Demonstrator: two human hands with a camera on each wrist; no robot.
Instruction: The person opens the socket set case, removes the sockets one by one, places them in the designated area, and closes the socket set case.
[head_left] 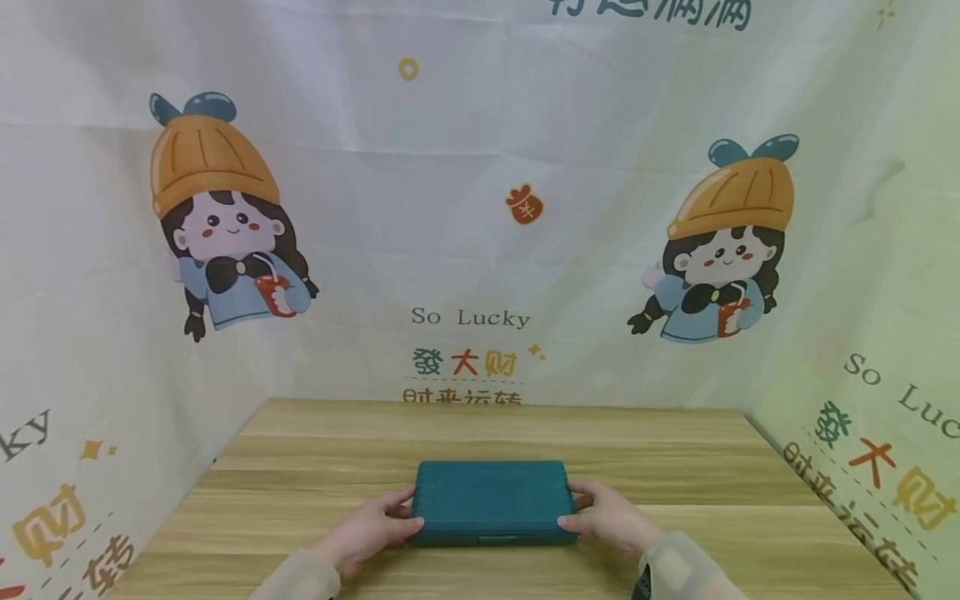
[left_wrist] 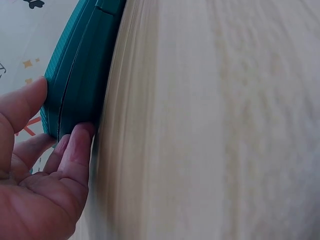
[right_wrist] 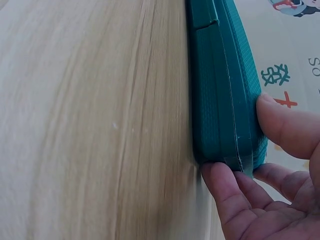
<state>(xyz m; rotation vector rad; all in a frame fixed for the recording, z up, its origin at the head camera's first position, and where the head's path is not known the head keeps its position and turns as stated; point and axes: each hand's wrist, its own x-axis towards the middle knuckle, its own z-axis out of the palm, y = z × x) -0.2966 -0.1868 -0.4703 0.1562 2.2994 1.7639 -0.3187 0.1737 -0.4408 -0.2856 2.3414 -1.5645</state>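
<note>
Wooden table [head_left: 315,467] fills the foreground, and on it both hands clamp a flat teal case [head_left: 491,500]: the left hand [head_left: 371,527] grips its left end, the right hand [head_left: 609,517] its right end. Printed cartoon cloth [head_left: 465,208] walls in the table on three sides.

Flat teal plastic case [head_left: 491,502] lies on the light wooden counter [head_left: 675,467], near the front edge, about centred left-right. Left hand [head_left: 371,527] sits at the case's left end, right hand [head_left: 603,515] at its right end, 1 each side. In both wrist views, thumb on top of the case, fingers [left_wrist: 75,150] at its lower edge next to the counter. Printed cartoon fabric backdrop [head_left: 465,208] stands behind the counter, w/ more of it along left & right sides.
</note>
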